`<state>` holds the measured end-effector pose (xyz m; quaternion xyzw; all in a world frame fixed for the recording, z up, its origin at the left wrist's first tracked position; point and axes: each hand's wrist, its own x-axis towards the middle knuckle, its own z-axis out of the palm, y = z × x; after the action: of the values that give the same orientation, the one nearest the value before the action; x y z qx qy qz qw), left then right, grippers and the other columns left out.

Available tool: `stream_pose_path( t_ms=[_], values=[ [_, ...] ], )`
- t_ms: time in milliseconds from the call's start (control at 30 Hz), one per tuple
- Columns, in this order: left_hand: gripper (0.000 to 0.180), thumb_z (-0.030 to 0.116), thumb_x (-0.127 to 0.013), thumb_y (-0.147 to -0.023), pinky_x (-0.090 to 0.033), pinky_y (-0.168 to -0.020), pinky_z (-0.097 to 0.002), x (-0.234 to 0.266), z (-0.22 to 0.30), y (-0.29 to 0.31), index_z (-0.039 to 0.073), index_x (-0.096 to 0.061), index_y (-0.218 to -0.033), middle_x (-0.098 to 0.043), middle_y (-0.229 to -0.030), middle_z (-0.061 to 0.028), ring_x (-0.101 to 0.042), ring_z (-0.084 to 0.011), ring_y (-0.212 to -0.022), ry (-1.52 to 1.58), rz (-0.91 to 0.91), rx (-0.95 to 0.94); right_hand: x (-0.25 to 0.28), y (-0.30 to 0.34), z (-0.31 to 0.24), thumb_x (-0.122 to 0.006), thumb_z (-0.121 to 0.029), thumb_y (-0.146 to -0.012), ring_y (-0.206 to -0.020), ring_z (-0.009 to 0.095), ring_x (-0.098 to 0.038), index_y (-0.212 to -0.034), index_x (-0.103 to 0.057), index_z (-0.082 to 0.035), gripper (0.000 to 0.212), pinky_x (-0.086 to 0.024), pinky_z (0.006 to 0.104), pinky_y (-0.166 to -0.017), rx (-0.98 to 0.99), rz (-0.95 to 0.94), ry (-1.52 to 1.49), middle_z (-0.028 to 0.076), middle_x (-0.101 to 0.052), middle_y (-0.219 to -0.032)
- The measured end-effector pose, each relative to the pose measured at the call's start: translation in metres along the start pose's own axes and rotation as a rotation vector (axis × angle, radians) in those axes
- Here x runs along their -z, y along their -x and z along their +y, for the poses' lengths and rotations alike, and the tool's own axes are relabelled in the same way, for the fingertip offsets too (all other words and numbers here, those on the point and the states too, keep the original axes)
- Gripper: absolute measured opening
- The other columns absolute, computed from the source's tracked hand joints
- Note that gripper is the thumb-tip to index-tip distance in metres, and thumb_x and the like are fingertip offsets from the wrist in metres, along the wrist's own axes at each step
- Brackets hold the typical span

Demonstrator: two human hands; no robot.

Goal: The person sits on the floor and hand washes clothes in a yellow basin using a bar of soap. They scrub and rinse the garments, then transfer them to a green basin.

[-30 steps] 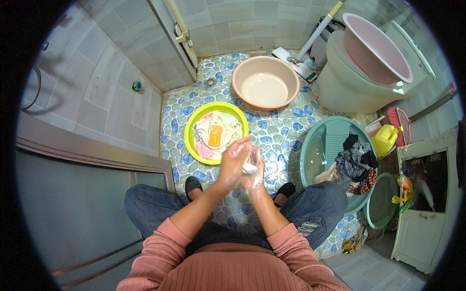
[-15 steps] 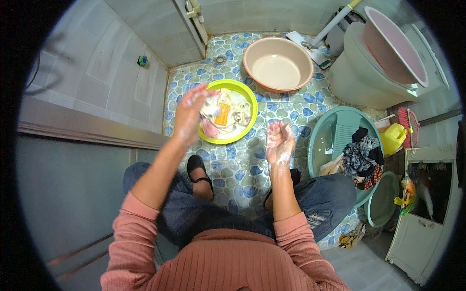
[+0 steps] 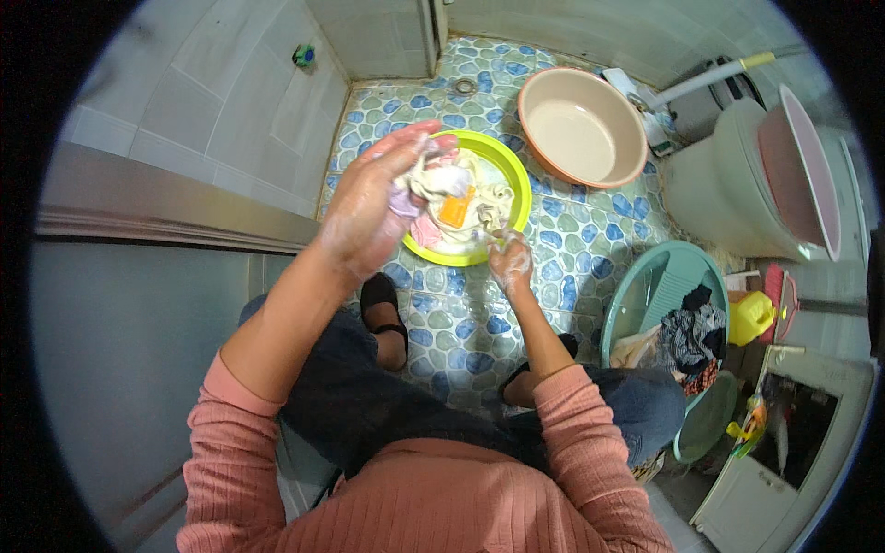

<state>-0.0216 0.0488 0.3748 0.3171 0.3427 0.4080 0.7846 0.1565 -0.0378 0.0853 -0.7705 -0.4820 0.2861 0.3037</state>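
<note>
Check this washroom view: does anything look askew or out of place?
The pink basin looks askew: it seems tipped on the white fixture at right rather than level, though fisheye bending may exaggerate this. By contrast, the orange block on the clothes in the lime basin looks ordinary.

Up ahead of you, a peach basin sits on the pebble-patterned floor, a round drain off to its left! To your right: a pink basin tilts on that pale tub, a yellow jug sits beside a pink brush, and nearer you, a white cabinet shows its dark opening.
</note>
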Motion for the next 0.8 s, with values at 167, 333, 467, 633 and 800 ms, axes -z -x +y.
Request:
stream_pose_path(
  t_ms=[167,333,467,633,800],
  values=[
    [0.039,0.015,-0.048,-0.097,-0.048,-0.093,-0.0321,-0.005,0.019,0.003,-0.003,-0.045,-0.131,-0.059,-0.12,-0.0144,-0.059,-0.0195,-0.105,0.026,-0.017,0.043,-0.027,-0.042,0.007,-0.063,-0.02,-0.079,-0.123,0.04,-0.045,-0.127,-0.052,-0.001,0.053,-0.039,0.0436,-0.102,0.274,-0.098,0.426,0.026,-0.043,-0.136],
    [0.041,0.018,-0.052,-0.096,-0.049,-0.08,-0.0213,-0.005,0.033,0.008,-0.004,-0.047,-0.13,-0.064,-0.108,-0.0065,-0.055,-0.0062,-0.085,-0.001,0.084,0.046,-0.058,-0.07,0.03,-0.061,-0.016,-0.079,-0.106,0.039,-0.054,-0.119,-0.054,-0.003,0.043,-0.046,0.0452,-0.091,0.277,-0.085,0.454,0.021,-0.057,-0.115],
    [0.041,0.02,-0.051,-0.097,-0.048,-0.083,-0.0251,-0.003,0.034,-0.001,-0.001,-0.047,-0.131,-0.063,-0.112,-0.0077,-0.054,-0.0086,-0.085,-0.001,0.055,0.097,-0.071,-0.072,0.066,-0.054,-0.014,-0.084,-0.093,0.035,-0.06,-0.098,-0.063,-0.004,0.019,-0.048,0.0462,-0.081,0.458,0.066,0.45,0.017,-0.063,-0.095],
    [0.037,0.018,-0.053,-0.096,-0.05,-0.083,-0.0234,0.004,0.024,-0.003,-0.002,-0.05,-0.127,-0.064,-0.109,-0.0064,-0.057,-0.0092,-0.091,0.017,0.088,0.081,-0.045,-0.062,0.021,-0.059,-0.006,-0.083,-0.08,0.026,-0.061,-0.093,-0.063,-0.005,0.011,-0.048,0.0373,-0.073,0.103,-0.099,-0.183,0.013,-0.063,-0.09],
    [0.032,0.015,-0.05,-0.097,-0.051,-0.087,-0.0278,-0.003,0.017,-0.005,-0.002,-0.051,-0.124,-0.062,-0.112,-0.0102,-0.061,-0.0137,-0.098,-0.013,0.033,0.027,0.034,-0.053,-0.051,-0.062,-0.008,-0.089,-0.081,0.012,-0.059,-0.101,-0.06,-0.006,0.012,-0.049,0.0285,-0.07,-0.14,-0.184,-1.136,0.003,-0.063,-0.092]
  ],
)
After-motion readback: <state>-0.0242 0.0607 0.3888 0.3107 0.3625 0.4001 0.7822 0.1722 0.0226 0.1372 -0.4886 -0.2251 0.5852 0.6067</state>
